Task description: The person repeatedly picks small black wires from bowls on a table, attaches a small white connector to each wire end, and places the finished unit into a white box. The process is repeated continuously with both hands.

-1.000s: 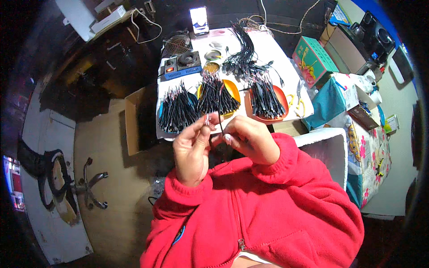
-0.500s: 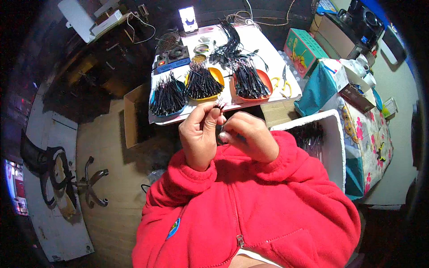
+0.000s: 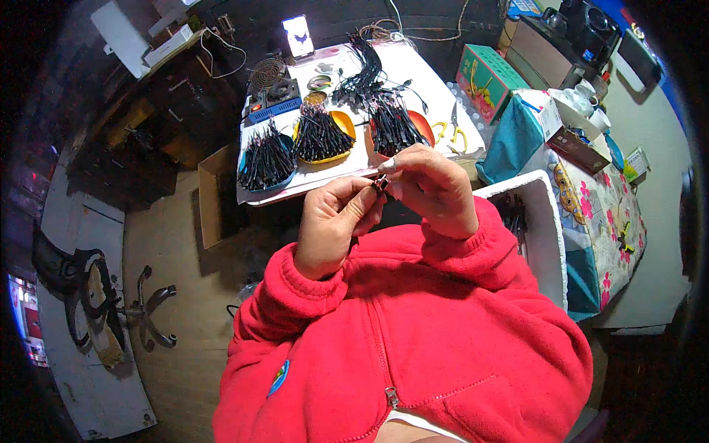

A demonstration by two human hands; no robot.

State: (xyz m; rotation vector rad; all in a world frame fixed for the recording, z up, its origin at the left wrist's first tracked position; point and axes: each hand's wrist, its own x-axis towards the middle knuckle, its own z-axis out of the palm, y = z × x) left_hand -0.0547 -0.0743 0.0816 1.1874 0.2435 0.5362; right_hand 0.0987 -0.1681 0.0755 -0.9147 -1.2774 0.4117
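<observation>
My left hand (image 3: 336, 225) is closed, thumb against fingers, around a small dark cable end (image 3: 379, 183). My right hand (image 3: 436, 188) pinches at the same end from the right, with white coverings on some fingertips. Most of the cable is hidden by my fingers. Just beyond my hands, black cables fill three trays on the table: a bundle (image 3: 266, 161) in the blue tray, another bundle (image 3: 322, 134) in the yellow tray (image 3: 343, 122), and a third (image 3: 394, 127) in the red tray (image 3: 421, 127).
The white table (image 3: 258, 195) also carries a blue-based device (image 3: 273, 109), a round tin (image 3: 316, 97), yellow-handled scissors (image 3: 458, 139), a lit phone (image 3: 298, 37) and loose black cables (image 3: 360, 74). A white foam box (image 3: 555, 229) stands right, a cardboard box (image 3: 210, 199) left.
My right hand has risen and come over to the cable end at my left fingertips. The thin wire ends that stood out above my left fingers are now mostly covered. The view has shifted slightly.
</observation>
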